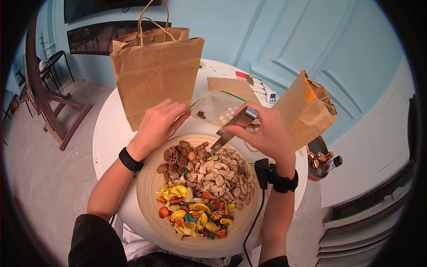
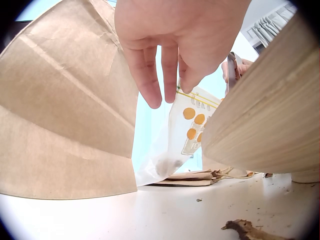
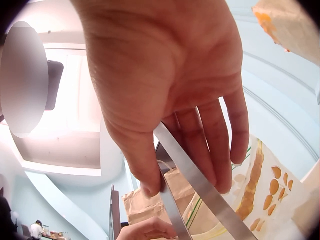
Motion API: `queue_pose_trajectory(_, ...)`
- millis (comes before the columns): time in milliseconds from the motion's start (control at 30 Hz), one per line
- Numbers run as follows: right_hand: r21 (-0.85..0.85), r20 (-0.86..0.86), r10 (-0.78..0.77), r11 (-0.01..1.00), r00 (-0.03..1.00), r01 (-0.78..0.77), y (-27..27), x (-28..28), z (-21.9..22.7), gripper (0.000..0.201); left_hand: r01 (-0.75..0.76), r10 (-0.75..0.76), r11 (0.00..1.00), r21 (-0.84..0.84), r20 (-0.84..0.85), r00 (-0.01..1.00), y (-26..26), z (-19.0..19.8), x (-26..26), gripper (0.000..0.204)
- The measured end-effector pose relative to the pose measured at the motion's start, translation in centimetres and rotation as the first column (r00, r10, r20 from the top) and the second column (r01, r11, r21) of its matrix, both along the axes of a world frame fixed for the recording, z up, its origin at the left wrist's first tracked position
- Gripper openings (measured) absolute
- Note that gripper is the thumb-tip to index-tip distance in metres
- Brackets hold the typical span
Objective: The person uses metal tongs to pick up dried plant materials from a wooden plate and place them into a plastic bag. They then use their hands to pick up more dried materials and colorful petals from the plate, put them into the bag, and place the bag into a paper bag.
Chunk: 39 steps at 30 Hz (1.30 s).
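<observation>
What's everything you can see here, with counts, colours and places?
Round table: one, white, centre
Round plate: one, pale wood, table's front
Pine cones: several, brown, plate's back left
Dried slices: many, beige, plate's back right
Potpourri pieces: many, mostly yellow and orange, plate's front
Clear zip bag: one, green-and-yellow edging, behind plate
Tongs: one pair, silver, above plate
Paper bags: two, brown, table's left and right
Digital timer: one, white and blue, table's far right
Wall panels: two, dark, upper left
Wooden stand: one, dark brown, far left
Wrist straps: two, black, one per wrist
Sleeves: two, black, bottom edge
Left hand: one, bare, pinching zip bag's edge
Right hand: one, bare, holding tongs
</observation>
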State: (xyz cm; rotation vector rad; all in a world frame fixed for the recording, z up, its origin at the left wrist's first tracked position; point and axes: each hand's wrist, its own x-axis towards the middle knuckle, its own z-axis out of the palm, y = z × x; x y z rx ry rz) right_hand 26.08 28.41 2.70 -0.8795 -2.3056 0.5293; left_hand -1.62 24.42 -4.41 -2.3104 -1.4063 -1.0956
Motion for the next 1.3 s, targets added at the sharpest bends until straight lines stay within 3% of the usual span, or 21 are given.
queue_pose_trajectory(133,-0.014,0.053,-0.017,1.0,0.998,0.018,-0.1,-0.5,0.0,0.043,0.0,0.0,1.0,-0.003,0.0,1.0,0.0,0.0,0.0,0.009)
queue_pose_trajectory(333,0.052,-0.058,0.035,0.998,0.998,-0.032,0.3,-1.1,-1.5,0.042,0.003,-0.003,1.0,-0.001,0.003,1.0,0.0,0.0,0.0,0.009)
queue_pose_trajectory(633,0.046,-0.007,-0.05,0.998,0.999,0.05,0.4,-1.5,-2.1,0.048,0.006,-0.006,1.0,-0.008,-0.001,1.0,-0.1,0.0,0.0,0.009)
queue_pose_trajectory(833,0.101,0.324,-0.208,0.978,0.923,0.185,0.6,-1.0,-2.2,0.053,0.011,-0.011,1.0,-0.007,0.007,1.0,-0.1,0.0,0.0,0.009)
queue_pose_trajectory(1033,-0.034,0.251,-0.098,0.993,0.963,0.11,-0.3,-0.8,-2.2,0.04,0.013,-0.013,1.0,-0.001,0.002,1.0,-0.1,-0.1,0.0,0.009)
queue_pose_trajectory(1133,-0.016,0.248,-0.091,0.995,0.964,0.098,0.0,-0.6,-2.5,0.035,0.008,-0.008,1.0,-0.007,-0.005,1.0,-0.2,0.1,0.1,0.009)
queue_pose_trajectory(1300,0.006,0.057,-0.089,0.996,0.994,0.088,0.8,-0.5,-3.2,0.04,0.008,-0.008,1.0,0.003,-0.003,1.0,-0.2,0.0,0.0,0.009)
